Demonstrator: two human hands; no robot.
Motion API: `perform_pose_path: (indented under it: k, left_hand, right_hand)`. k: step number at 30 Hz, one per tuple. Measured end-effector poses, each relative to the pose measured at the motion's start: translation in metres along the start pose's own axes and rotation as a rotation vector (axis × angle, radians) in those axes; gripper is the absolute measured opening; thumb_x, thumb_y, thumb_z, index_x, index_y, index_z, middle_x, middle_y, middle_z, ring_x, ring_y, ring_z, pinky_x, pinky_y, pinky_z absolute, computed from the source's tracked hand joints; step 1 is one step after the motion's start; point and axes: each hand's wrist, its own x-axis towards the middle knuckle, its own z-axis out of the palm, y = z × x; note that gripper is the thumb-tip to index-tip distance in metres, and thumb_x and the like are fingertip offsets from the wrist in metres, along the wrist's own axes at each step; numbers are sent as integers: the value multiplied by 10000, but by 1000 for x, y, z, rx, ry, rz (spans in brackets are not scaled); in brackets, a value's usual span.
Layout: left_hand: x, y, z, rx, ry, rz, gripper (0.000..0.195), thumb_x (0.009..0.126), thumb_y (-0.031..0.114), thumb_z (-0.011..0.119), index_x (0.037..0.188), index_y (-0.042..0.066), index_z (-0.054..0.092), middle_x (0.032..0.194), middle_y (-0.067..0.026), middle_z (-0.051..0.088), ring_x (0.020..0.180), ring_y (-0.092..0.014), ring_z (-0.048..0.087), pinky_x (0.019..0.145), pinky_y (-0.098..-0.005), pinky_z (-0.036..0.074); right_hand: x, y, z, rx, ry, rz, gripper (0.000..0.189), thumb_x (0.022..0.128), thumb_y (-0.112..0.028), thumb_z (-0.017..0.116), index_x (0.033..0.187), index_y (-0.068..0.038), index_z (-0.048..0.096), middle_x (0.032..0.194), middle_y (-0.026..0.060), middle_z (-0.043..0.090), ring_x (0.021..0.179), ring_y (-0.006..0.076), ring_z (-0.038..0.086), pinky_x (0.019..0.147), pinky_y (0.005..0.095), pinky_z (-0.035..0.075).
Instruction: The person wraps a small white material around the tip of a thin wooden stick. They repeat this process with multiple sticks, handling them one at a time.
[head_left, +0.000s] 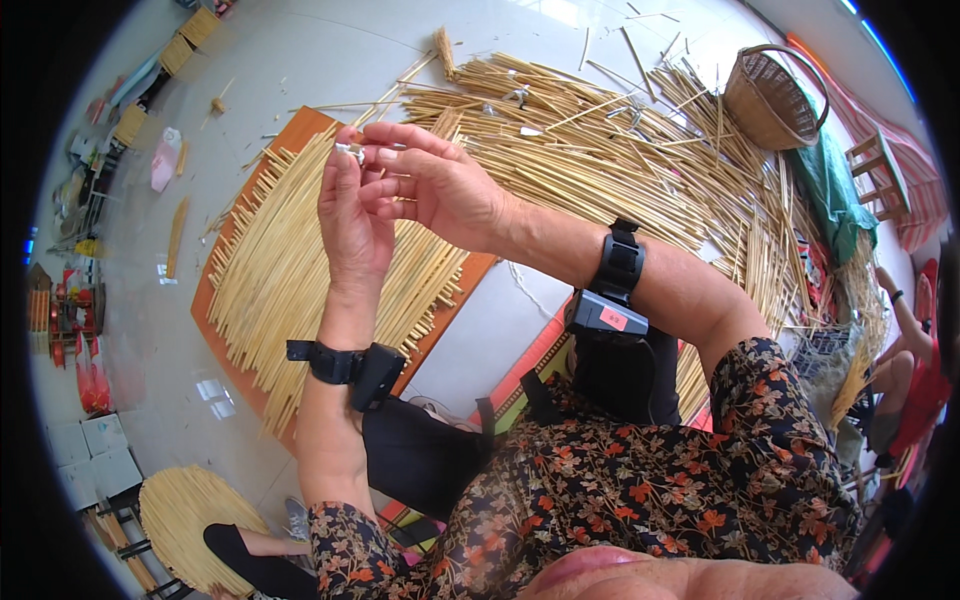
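My left hand (352, 225) is raised over a layer of pale plant stalks (277, 262) laid side by side on a brown board (217, 281). Its thumb and fingers pinch a small white object (350, 152), perhaps a twist of thread or tape. Coming in from the right, my right hand (457, 191) has its thumb and forefinger close beside that object. The fingers overlap, so whether the right hand grips anything is unclear. Both forearms wear black straps with box-shaped devices.
Loose stalks (585, 150) cover the floor ahead and to the right. Beyond them stand a wicker basket (772, 97) and a small wooden stool (881, 176). At lower left, a person's arm (262, 544) reaches over a round stalk mat (191, 517). Another person (919, 382) sits at the far right.
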Motion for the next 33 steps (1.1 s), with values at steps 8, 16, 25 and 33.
perform_pose_path:
  k: [8, 16, 25, 33]
  left_hand:
    - [-4, 11, 13, -77, 8, -36, 440, 1086, 343, 511, 1360, 3, 566, 1301, -115, 628, 1196, -178, 610, 1008, -299, 537]
    - [-2, 10, 11, -72, 27, -47, 442, 1108, 347, 441, 1330, -10, 577, 1323, -171, 631, 1256, -236, 595, 1059, -360, 516]
    - [-7, 11, 9, -291, 2, -168, 538, 1113, 435, 362, 1398, 5, 517, 1404, -176, 557, 1373, -277, 499, 1144, -397, 453]
    - [-13, 11, 16, -274, 28, -136, 564, 1108, 463, 344, 1431, 24, 489, 1449, -118, 527, 1427, -312, 438, 1195, -436, 420]
  right_hand:
    - [0, -1, 8, -20, -38, 2, 372, 989, -164, 653, 1346, -90, 579, 1150, 41, 656, 962, 141, 697, 809, 303, 604]
    - [2, 6, 6, -147, -63, 24, 490, 1006, -136, 599, 1472, -68, 463, 1259, 71, 601, 1077, 159, 669, 913, 330, 594]
    - [0, 5, 9, -155, -165, 36, 618, 981, -70, 615, 1540, -20, 357, 1503, 132, 459, 1192, 179, 618, 939, 335, 601]
    - [3, 10, 6, -224, -231, 41, 607, 1009, -27, 560, 1569, -58, 328, 1558, 124, 416, 1255, 170, 578, 968, 315, 589]
